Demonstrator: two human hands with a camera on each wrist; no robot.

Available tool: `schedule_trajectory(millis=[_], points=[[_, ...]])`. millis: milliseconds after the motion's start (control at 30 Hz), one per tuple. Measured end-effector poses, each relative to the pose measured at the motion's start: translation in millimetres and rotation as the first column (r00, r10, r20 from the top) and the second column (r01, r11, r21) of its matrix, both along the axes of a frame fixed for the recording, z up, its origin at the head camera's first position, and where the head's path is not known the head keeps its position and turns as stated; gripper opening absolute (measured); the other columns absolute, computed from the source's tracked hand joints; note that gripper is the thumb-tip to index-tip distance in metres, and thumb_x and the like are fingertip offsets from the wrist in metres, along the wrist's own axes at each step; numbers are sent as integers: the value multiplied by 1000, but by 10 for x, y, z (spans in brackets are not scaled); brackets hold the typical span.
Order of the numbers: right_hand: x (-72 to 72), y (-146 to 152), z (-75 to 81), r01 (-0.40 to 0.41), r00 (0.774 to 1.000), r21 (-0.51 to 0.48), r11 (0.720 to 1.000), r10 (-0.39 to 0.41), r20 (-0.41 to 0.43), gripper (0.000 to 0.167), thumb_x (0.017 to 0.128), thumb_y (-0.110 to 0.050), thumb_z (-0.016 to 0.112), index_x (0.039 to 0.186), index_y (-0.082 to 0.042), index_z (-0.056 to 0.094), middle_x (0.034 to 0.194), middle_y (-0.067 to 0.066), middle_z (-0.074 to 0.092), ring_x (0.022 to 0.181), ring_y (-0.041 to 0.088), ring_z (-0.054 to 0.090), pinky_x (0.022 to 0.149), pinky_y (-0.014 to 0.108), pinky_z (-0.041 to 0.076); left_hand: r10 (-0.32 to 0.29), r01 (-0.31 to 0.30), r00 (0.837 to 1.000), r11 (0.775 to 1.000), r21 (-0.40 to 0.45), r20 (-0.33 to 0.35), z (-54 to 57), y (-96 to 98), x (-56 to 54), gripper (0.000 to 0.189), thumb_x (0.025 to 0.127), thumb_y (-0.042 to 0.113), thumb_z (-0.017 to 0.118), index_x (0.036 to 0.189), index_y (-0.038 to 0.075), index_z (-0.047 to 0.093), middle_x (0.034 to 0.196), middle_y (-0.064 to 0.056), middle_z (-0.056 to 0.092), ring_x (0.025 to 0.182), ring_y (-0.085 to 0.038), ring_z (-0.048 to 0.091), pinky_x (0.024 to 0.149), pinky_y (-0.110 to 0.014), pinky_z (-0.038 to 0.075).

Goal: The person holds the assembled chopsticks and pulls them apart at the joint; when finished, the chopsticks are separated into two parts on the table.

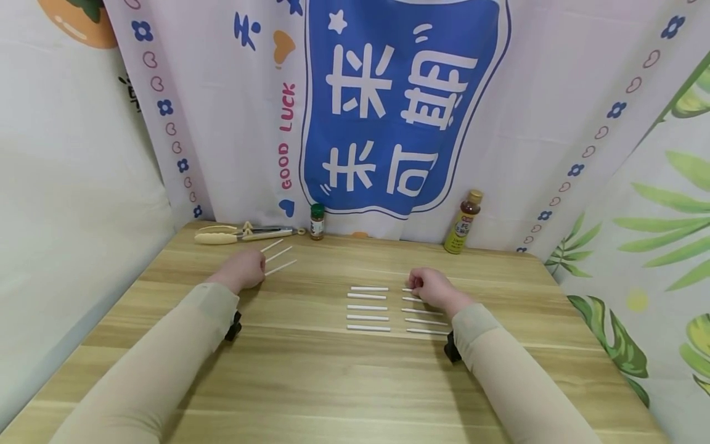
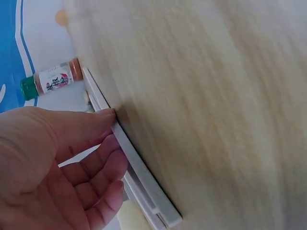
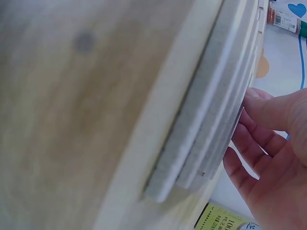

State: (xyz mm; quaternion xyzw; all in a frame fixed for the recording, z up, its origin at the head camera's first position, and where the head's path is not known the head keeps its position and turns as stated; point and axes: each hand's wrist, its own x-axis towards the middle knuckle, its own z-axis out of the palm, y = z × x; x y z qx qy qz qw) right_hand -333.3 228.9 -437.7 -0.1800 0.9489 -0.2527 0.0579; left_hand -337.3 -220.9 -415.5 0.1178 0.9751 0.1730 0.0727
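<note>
On the table (image 1: 322,388), a left column of sticks (image 1: 367,308) lies beside a right column of sticks (image 1: 424,312), the right hand (image 1: 435,288) at its far end. Well left, three other sticks (image 1: 279,254) lie beside the left hand (image 1: 241,270). Along the back edge, from left: tongs (image 1: 269,234), spice bottle (image 1: 317,223), oil bottle (image 1: 463,223). Behind hangs a cloth (image 1: 405,132).
</note>
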Motion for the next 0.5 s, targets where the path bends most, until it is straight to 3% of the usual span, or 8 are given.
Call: schedule_trajectory(millis=[267, 500], points=[[-9, 5, 11, 9, 1000, 19, 1000, -9, 16, 17, 84, 7, 67, 86, -8, 60, 78, 3, 53, 75, 19, 51, 71, 37, 43, -6, 6, 1000, 1000, 5, 18, 87, 150, 1, 4, 88, 8, 57, 85, 6, 59, 76, -7, 57, 67, -24, 52, 62, -40, 44], [-8, 6, -9, -10, 1000, 22, 1000, 10, -14, 18, 83, 8, 67, 85, -8, 60, 77, 2, 53, 75, 19, 51, 71, 37, 44, -44, 40, 998, 996, 79, 53, 204, 477, 33, 4, 93, 9, 54, 90, 7, 57, 81, -8, 58, 72, -24, 55, 63, -38, 47]])
